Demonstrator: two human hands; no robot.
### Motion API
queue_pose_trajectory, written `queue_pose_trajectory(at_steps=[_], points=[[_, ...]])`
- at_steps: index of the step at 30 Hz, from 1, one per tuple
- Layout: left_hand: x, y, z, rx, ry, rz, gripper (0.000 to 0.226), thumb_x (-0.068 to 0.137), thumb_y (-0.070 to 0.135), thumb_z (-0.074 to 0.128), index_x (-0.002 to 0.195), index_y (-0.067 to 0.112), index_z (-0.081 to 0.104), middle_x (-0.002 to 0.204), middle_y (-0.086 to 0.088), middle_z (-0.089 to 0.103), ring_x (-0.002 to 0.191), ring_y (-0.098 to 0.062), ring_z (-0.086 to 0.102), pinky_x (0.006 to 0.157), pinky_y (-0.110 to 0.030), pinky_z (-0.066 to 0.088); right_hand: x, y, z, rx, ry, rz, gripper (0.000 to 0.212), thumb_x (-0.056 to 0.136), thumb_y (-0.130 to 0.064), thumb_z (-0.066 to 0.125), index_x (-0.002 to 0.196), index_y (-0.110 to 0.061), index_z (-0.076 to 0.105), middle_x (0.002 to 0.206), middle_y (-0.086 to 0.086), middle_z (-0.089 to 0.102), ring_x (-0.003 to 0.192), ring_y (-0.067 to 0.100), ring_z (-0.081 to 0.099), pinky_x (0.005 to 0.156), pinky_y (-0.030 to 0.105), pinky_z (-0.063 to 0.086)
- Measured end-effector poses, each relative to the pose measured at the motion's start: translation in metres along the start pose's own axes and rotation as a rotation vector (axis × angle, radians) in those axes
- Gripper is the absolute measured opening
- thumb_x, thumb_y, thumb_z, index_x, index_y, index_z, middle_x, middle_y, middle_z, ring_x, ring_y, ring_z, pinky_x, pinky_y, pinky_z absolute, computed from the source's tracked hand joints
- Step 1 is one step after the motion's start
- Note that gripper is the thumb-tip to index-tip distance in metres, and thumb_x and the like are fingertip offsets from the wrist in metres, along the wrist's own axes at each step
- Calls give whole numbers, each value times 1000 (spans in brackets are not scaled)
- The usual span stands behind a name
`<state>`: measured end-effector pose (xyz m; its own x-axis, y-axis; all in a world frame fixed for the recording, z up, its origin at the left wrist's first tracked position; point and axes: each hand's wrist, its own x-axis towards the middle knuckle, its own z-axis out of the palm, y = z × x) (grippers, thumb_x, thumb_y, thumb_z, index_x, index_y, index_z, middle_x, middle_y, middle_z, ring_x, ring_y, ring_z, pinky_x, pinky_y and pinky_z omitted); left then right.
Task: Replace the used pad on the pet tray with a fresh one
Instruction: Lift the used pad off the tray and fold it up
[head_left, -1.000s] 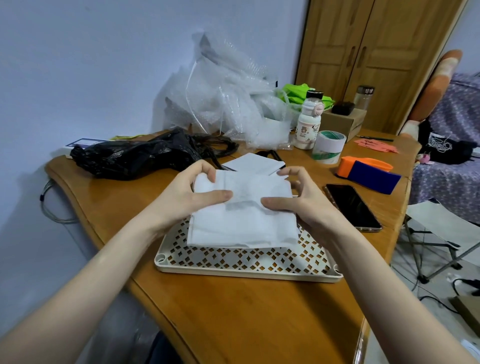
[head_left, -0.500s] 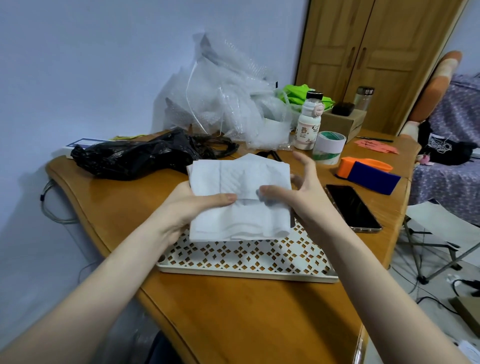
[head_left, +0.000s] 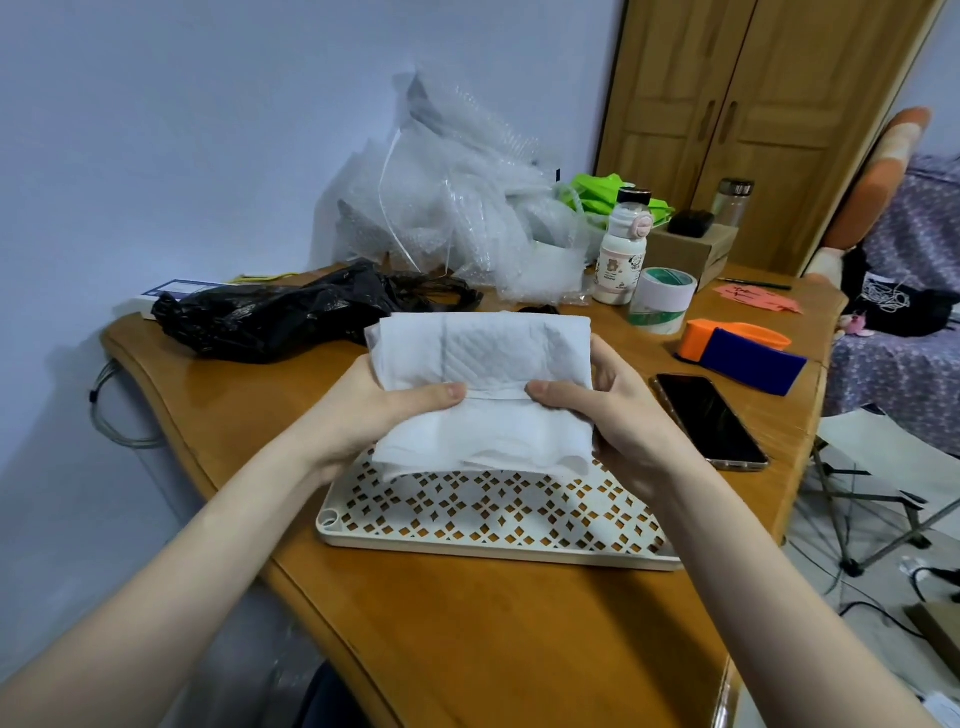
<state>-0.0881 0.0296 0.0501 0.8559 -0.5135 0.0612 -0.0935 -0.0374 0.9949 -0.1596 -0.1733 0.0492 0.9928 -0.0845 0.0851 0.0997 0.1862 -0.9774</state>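
So the person is at the unfolding stage: both hands hold a folded white pad (head_left: 483, 384) up just above the far half of the pet tray (head_left: 498, 514), which sits on the near part of the wooden table (head_left: 467, 623). The left hand (head_left: 374, 410) grips the pad's left edge with the thumb pressed across the front, and the right hand (head_left: 608, 410) does the same on the right edge, thumbs nearly meeting at a fold line. The tray's lattice looks bare, so this is probably the fresh pad. Next move likely means pulling the folds apart, spreading it flat and lining it up with the tray rim. A phone (head_left: 709, 421) lies just right of the tray.
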Motion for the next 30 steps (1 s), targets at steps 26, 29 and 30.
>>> queue_pose_trajectory(at_steps=[26, 29, 30], points=[[-2, 7, -7, -375, -10, 102, 59, 81, -16, 31, 36, 17, 49, 77, 0, 73, 79, -15, 72, 55, -25, 55, 2, -14, 4, 184, -36, -3, 51, 79, -45, 48, 53, -5, 65, 87, 13, 75, 81, 20, 72, 76, 33, 57], [0, 7, -6, -303, 28, 138, 59, 77, -20, 31, 34, 19, 44, 77, 2, 72, 89, -17, 68, 56, -24, 54, 3, -15, 3, -57, -48, -44, 28, 77, -35, 67, 62, -10, 64, 80, 0, 72, 71, 12, 63, 67, 26, 48], [1, 7, -7, -286, 38, 144, 58, 75, -20, 31, 34, 19, 43, 77, 3, 72, 91, -18, 67, 57, -24, 54, 4, -15, 0, -93, -77, -52, 16, 74, -25, 71, 64, -14, 64, 81, 0, 70, 71, 11, 59, 64, 23, 46]])
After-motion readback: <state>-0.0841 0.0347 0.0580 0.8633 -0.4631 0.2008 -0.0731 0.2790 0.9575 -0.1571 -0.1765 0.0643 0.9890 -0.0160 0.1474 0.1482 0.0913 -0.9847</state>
